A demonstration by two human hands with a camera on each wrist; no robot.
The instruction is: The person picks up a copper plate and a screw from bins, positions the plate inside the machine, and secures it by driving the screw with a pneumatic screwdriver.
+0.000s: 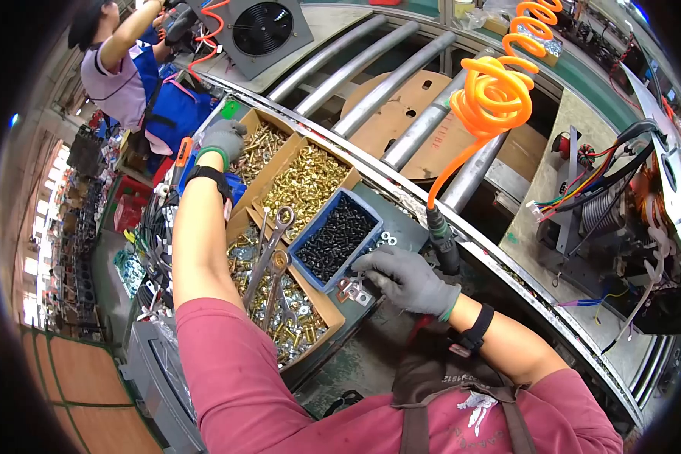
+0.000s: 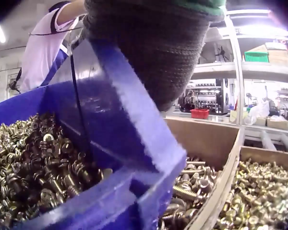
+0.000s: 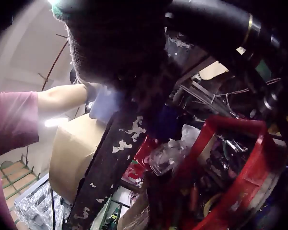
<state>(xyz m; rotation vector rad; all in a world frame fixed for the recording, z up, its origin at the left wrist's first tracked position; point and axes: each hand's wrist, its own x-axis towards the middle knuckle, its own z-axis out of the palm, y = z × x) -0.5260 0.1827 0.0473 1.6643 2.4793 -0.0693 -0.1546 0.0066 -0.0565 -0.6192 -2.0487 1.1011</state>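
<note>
My gloved left hand is at the far end of the bins, over the edge of a cardboard box of bronze-coloured bolts. In the left wrist view that glove hangs just behind the wall of a blue plastic bin, and its fingertips are hidden. My gloved right hand is at the bench's near edge, its fingers loosely extended beside a blue tray of black screws. Small metal brackets lie just below its fingertips.
Wrenches lie across a box of mixed bolts and washers. A driver hangs from a coiled orange hose near rollers. Another person works at the far left. A red crate sits below the bench.
</note>
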